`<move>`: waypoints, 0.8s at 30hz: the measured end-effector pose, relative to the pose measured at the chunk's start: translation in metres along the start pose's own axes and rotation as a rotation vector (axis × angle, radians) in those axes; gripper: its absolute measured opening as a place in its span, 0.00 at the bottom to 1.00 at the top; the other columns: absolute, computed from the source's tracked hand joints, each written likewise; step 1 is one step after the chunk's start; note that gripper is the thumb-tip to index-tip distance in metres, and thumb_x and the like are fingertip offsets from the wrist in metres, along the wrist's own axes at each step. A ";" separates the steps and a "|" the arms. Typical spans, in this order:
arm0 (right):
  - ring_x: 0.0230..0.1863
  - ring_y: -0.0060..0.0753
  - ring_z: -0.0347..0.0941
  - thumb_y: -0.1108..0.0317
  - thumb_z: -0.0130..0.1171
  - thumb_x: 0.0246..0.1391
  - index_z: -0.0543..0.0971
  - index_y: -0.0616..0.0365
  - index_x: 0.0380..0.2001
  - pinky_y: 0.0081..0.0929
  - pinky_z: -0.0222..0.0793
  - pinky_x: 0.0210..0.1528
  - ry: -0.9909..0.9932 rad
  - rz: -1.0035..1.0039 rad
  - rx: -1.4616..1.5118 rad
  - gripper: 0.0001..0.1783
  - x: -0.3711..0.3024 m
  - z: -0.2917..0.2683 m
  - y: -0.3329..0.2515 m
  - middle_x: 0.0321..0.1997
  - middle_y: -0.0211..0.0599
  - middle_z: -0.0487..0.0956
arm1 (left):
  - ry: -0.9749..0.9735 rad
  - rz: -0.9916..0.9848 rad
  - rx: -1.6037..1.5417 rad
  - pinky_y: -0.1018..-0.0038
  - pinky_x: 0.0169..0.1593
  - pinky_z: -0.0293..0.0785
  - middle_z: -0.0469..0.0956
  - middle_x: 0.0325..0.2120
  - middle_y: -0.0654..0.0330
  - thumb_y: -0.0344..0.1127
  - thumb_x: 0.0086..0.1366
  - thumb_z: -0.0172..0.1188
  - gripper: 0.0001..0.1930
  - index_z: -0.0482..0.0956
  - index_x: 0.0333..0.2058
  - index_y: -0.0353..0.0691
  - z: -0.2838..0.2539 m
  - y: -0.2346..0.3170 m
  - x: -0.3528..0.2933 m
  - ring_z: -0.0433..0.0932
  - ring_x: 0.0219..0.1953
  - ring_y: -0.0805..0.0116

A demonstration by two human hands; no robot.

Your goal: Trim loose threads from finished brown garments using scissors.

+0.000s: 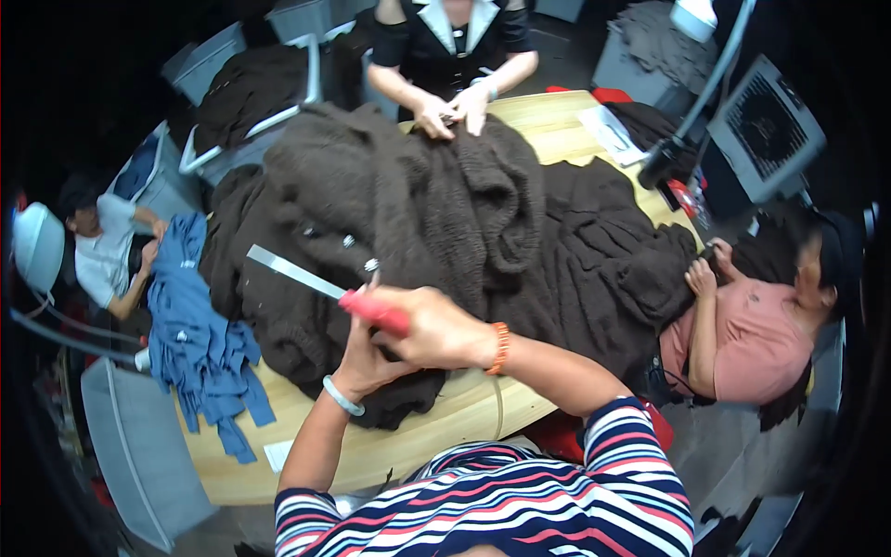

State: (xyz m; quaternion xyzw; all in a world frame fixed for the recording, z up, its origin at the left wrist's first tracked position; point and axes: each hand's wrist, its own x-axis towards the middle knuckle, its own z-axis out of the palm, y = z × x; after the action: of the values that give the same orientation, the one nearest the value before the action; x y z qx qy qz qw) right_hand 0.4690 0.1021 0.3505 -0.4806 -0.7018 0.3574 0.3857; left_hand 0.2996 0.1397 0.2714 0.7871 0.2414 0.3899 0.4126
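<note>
In front of me, my right hand [436, 325] is closed round the red handle of a tool with a long, flat silver blade [292, 271]. The blade points up and left over a big heap of dark brown knit fabric [343, 176]. Just below and left of the handle, my left hand [365, 357] is raised against my right hand. Its fingers are curled and partly covered, so what they hold cannot be made out. Several small shiny spots [349, 241] show on the brown fabric beyond the blade.
A wooden table [362, 464] carries the heap and blue garments [200, 316] at left. People work at the far side, left and right. Grey bins [139, 455] stand around the table; a lamp arm [710, 84] and a fan unit [766, 125] are at right.
</note>
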 end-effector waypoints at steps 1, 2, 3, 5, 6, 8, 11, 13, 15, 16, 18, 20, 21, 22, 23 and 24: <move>0.38 0.58 0.77 0.69 0.61 0.50 0.73 0.56 0.41 0.49 0.71 0.40 -0.050 -0.011 -0.046 0.14 0.004 0.010 -0.005 0.32 0.49 0.79 | 0.068 -0.123 -0.139 0.65 0.56 0.66 0.67 0.50 0.53 0.33 0.50 0.74 0.35 0.67 0.55 0.35 0.003 -0.033 -0.019 0.70 0.52 0.59; 0.37 0.58 0.77 0.68 0.61 0.50 0.73 0.56 0.39 0.49 0.71 0.39 -0.049 -0.038 -0.048 0.13 0.007 0.020 -0.004 0.31 0.49 0.79 | 0.200 -0.257 -0.404 0.67 0.51 0.68 0.69 0.45 0.55 0.33 0.52 0.71 0.28 0.70 0.50 0.34 0.005 -0.061 -0.029 0.72 0.47 0.63; 0.37 0.58 0.76 0.68 0.61 0.50 0.72 0.56 0.38 0.49 0.71 0.39 -0.050 -0.065 -0.050 0.13 0.008 0.026 -0.003 0.30 0.48 0.79 | 0.328 -0.398 -0.667 0.69 0.46 0.71 0.71 0.39 0.58 0.33 0.55 0.69 0.21 0.73 0.45 0.33 0.005 -0.076 -0.030 0.73 0.43 0.66; 0.38 0.58 0.76 0.66 0.61 0.52 0.72 0.56 0.38 0.48 0.71 0.39 0.010 -0.045 -0.051 0.12 0.000 0.013 0.000 0.30 0.48 0.79 | 0.327 -0.015 0.066 0.72 0.38 0.71 0.72 0.32 0.61 0.34 0.58 0.66 0.13 0.75 0.36 0.34 -0.001 -0.043 -0.005 0.73 0.34 0.68; 0.38 0.59 0.76 0.65 0.61 0.54 0.72 0.56 0.38 0.48 0.71 0.40 0.168 -0.109 -0.056 0.12 -0.008 0.003 0.000 0.30 0.49 0.79 | 0.320 -0.044 0.112 0.70 0.40 0.71 0.73 0.32 0.60 0.34 0.58 0.67 0.13 0.75 0.36 0.33 -0.012 -0.017 0.003 0.74 0.34 0.67; 0.37 0.59 0.76 0.64 0.60 0.56 0.71 0.56 0.38 0.48 0.72 0.38 0.333 -0.120 -0.113 0.12 -0.024 -0.019 -0.010 0.31 0.49 0.79 | 0.453 -0.009 0.353 0.66 0.44 0.71 0.76 0.35 0.56 0.34 0.59 0.66 0.14 0.77 0.39 0.33 -0.053 -0.003 -0.003 0.76 0.37 0.63; 0.35 0.57 0.77 0.64 0.59 0.56 0.73 0.53 0.43 0.46 0.72 0.36 0.156 0.212 -0.349 0.13 -0.060 -0.044 0.021 0.31 0.49 0.79 | 0.511 0.098 0.511 0.61 0.58 0.67 0.78 0.50 0.49 0.34 0.60 0.65 0.21 0.77 0.51 0.33 -0.117 0.055 -0.018 0.76 0.52 0.58; 0.34 0.56 0.78 0.63 0.59 0.54 0.73 0.53 0.42 0.49 0.72 0.35 -0.101 0.269 -0.477 0.13 -0.081 -0.037 0.027 0.29 0.49 0.80 | 0.544 0.238 0.520 0.63 0.62 0.65 0.73 0.58 0.50 0.31 0.61 0.62 0.24 0.75 0.57 0.36 -0.137 0.103 -0.047 0.71 0.59 0.60; 0.37 0.55 0.80 0.68 0.59 0.48 0.74 0.57 0.43 0.49 0.74 0.37 -0.330 0.149 -0.444 0.17 -0.091 -0.019 0.027 0.30 0.51 0.81 | 0.252 0.023 -0.879 0.60 0.66 0.62 0.68 0.61 0.51 0.30 0.61 0.63 0.30 0.66 0.62 0.38 -0.074 0.216 -0.029 0.70 0.60 0.56; 0.36 0.53 0.80 0.68 0.58 0.49 0.75 0.59 0.43 0.48 0.74 0.37 -0.384 0.080 -0.427 0.17 -0.081 -0.008 0.037 0.30 0.51 0.81 | 0.237 -0.012 -0.877 0.60 0.66 0.62 0.68 0.61 0.51 0.30 0.61 0.63 0.30 0.66 0.62 0.38 -0.059 0.200 -0.006 0.70 0.60 0.56; 0.38 0.47 0.81 0.67 0.56 0.52 0.76 0.61 0.45 0.44 0.74 0.39 -0.060 -0.473 -0.263 0.17 -0.061 0.025 0.036 0.33 0.50 0.82 | 0.147 -0.058 -0.877 0.61 0.66 0.62 0.69 0.60 0.51 0.30 0.62 0.63 0.29 0.66 0.62 0.37 -0.029 0.216 0.014 0.70 0.60 0.57; 0.40 0.43 0.80 0.67 0.55 0.54 0.76 0.62 0.47 0.40 0.75 0.41 0.331 -0.929 -0.090 0.17 -0.059 0.030 0.035 0.36 0.51 0.82 | 0.062 -0.090 -0.882 0.62 0.65 0.63 0.69 0.60 0.50 0.31 0.62 0.62 0.28 0.67 0.61 0.37 -0.004 0.234 0.028 0.70 0.60 0.57; 0.42 0.42 0.79 0.67 0.54 0.54 0.76 0.61 0.48 0.39 0.74 0.43 0.310 -0.838 -0.085 0.18 -0.103 -0.007 0.043 0.39 0.50 0.81 | 0.041 -0.101 -0.870 0.63 0.65 0.63 0.69 0.60 0.50 0.31 0.62 0.62 0.28 0.67 0.60 0.36 0.005 0.243 0.031 0.70 0.60 0.58; 0.44 0.41 0.78 0.67 0.54 0.55 0.75 0.61 0.49 0.39 0.72 0.45 0.314 -0.721 -0.097 0.19 -0.108 -0.010 0.043 0.41 0.49 0.80 | -0.013 -0.125 -0.876 0.63 0.65 0.63 0.69 0.59 0.50 0.32 0.62 0.62 0.27 0.68 0.60 0.36 0.023 0.246 0.042 0.70 0.60 0.58; 0.46 0.40 0.77 0.67 0.53 0.56 0.74 0.61 0.50 0.38 0.71 0.47 0.302 -0.613 -0.099 0.19 -0.115 -0.019 0.045 0.43 0.48 0.79 | -0.049 -0.145 -0.876 0.63 0.65 0.63 0.70 0.59 0.50 0.32 0.63 0.62 0.27 0.68 0.60 0.36 0.037 0.247 0.051 0.70 0.61 0.58; 0.47 0.39 0.76 0.68 0.53 0.56 0.74 0.61 0.52 0.37 0.70 0.49 0.277 -0.516 -0.092 0.20 -0.130 -0.030 0.051 0.45 0.48 0.79 | -0.068 -0.163 -0.868 0.64 0.65 0.64 0.70 0.59 0.50 0.32 0.63 0.62 0.26 0.68 0.59 0.35 0.048 0.249 0.054 0.70 0.61 0.59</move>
State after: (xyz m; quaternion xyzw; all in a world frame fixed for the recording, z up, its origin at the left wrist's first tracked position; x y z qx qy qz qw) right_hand 0.5468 -0.0032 0.2934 -0.3473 -0.7571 0.1462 0.5336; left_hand 0.3844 0.0203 0.4849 0.5316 0.1030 0.3953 0.7420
